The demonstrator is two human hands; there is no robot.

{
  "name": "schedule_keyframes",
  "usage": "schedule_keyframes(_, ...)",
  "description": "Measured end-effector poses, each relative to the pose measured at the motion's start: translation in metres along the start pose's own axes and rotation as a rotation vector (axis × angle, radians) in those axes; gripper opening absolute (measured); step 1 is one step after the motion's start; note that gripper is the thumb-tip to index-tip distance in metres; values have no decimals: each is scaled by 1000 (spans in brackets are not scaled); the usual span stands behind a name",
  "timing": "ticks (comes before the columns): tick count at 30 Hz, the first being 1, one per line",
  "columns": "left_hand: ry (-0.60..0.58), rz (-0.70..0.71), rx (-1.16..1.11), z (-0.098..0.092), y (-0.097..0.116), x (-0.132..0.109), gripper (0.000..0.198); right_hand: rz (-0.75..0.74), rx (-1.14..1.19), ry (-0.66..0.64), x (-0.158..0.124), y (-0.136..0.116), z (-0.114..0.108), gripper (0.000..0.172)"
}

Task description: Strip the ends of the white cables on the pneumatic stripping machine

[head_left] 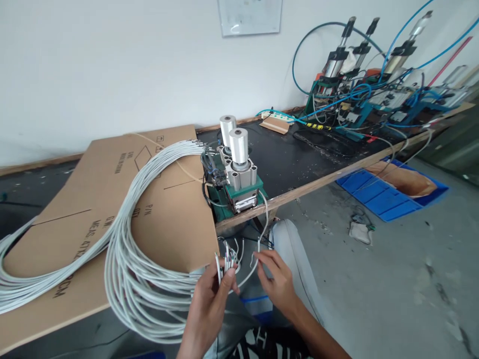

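My left hand [211, 294] is closed around a bunch of white cable ends [228, 262], which stick up past the thumb and fingers. From there the long white cables [149, 284] loop back over the cardboard. Just to the right, my right hand [277, 279] has thumb and forefinger pinched at a thin white strand [252, 260]; its exact attachment is too small to tell. A single white cable [266, 214] hangs beside the right fingertips, running up to the small press [241, 174] with two silver cylinders at the bench edge.
Flattened cardboard [172, 209] covers the left of the black bench [277, 169]. Several pneumatic presses [374, 89] with blue hoses stand at the far right, near a power strip [277, 117]. A blue bin [389, 199] sits on the floor below.
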State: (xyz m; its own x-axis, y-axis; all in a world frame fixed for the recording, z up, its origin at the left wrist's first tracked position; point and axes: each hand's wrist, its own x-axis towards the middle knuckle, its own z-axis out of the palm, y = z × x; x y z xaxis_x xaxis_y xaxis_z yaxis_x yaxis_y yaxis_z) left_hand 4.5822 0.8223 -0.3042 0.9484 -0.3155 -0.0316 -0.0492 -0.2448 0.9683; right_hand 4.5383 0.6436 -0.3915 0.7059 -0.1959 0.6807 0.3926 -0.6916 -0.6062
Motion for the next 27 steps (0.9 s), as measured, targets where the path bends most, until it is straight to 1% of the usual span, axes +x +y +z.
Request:
schedule_keyframes(2,10,-26,-6,3,1,-1,35,47,28,-66,-17,-2,-5,33)
schedule_keyframes(4,15,-59,-22,6,2,0,34,152,110,-107,-23,-8,-9,31)
schedule_keyframes(7,5,-71,-37,10,3,4,34,380,374,-142,-9,-26,-9,24)
schedule_keyframes(10,15,-9,-34,13,1,5,32,540,633,-161,16,-43,-1,19)
schedule_keyframes(12,89,47,-2,15,0,4,28,621,759,-123,28,-49,6,26)
schedule_keyframes(13,144,71,26,15,0,3,26,660,824,-112,31,-51,8,30)
schedule_keyframes(15,253,110,90,15,3,0,22,725,941,-134,33,-53,10,35)
schedule_keyframes(16,282,128,120,14,5,0,20,742,973,-165,33,-54,9,36)
schedule_keyframes(17,276,151,146,13,8,0,20,746,982,-202,33,-55,8,37)
schedule_keyframes(18,240,171,165,11,12,0,20,737,973,-239,32,-56,7,38)
schedule_keyframes(20,119,195,167,8,21,2,21,701,923,-288,32,-57,4,40)
schedule_keyframes(22,18,179,126,5,27,5,22,673,880,-307,31,-59,2,40)
schedule_keyframes(24,-12,138,65,2,31,7,21,656,855,-311,31,-60,2,39)
schedule_keyframes(27,-9,115,22,-1,33,8,18,618,822,-328,32,-60,1,39)
